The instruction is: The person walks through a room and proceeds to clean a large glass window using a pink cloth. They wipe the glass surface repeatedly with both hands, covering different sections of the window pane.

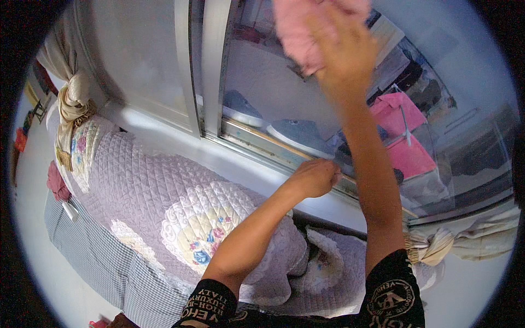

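Note:
My right hand is raised at the top of the view and blurred. Its palm and fingers lie over a pink cloth, which is held up at the glass pane of a sliding window. Lower down, my left hand is curled into a fist by the window's bottom rail. Whether those fingers touch the rail is hard to tell, and nothing shows inside them. The silver upright frame of the window stands to the left of both hands.
A lilac quilted cover with a floral patch spreads below the white sill. Knotted curtains hang at the left and right. Beyond the glass are grey-blue shoes and pink items. A checked cloth hangs lower left.

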Tool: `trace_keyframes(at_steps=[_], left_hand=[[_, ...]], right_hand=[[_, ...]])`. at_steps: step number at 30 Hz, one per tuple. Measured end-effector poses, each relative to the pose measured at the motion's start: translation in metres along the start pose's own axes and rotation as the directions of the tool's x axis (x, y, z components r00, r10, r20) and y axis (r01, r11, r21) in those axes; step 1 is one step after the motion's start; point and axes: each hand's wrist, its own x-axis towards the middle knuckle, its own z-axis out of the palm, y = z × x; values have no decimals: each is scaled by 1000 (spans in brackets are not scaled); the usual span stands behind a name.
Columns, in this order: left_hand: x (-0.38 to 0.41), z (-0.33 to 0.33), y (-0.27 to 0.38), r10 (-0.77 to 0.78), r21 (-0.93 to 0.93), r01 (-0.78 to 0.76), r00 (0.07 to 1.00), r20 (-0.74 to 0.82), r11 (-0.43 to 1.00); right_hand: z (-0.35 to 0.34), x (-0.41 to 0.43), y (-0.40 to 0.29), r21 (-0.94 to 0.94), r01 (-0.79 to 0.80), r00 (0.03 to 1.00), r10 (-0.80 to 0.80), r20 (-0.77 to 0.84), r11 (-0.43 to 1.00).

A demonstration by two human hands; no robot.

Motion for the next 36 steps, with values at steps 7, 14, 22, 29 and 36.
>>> trace_keyframes(at_steps=[7,14,22,29,36], left_hand=[[-2,3,-2,-45,53,40,995,93,998],[-3,4,1,-71,128,45,977,199,991],[-3,11,-2,-60,159,34,985,163,987],[-4,17,-9,-75,164,49,985,154,985],[-4,8,-7,-146,223,105,974,175,969]], right_hand=[[1,-99,-38,269,245,841,-342,420,931],[-113,-184,25,44,-129,846,87,526,991],[-235,-277,85,-225,-626,778,618,-115,747],[-170,-279,49,-164,-571,819,572,-43,804],[-90,-204,-10,97,-367,858,297,419,925]])
